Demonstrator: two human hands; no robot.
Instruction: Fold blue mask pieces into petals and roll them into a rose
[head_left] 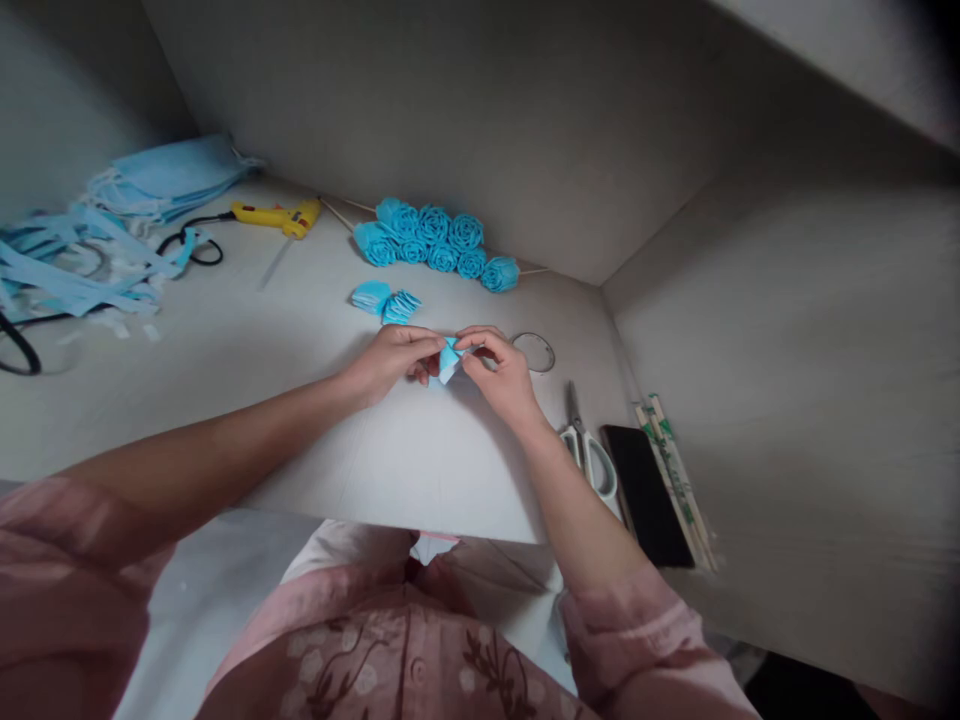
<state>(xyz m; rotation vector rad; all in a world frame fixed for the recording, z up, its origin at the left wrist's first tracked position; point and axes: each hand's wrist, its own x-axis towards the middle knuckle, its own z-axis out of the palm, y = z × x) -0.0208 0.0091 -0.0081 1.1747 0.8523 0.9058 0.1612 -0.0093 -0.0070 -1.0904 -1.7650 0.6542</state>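
Between both hands, just above the white tabletop, is a small folded piece of blue and white mask fabric. My left hand pinches its left side between thumb and fingers. On the opposite side, my right hand has its fingertips closed on the upper right edge. Part of the piece is hidden by the fingers. Just beyond my left hand lie a folded blue petal piece and a pleated blue piece. Right of my right hand sits a thin ring, perhaps a wire coil.
Several blue fabric roses on sticks lie along the back wall. A yellow glue gun, stacked face masks and cut blue strips occupy the left. Scissors, a phone and wrapped chopsticks lie near the right wall.
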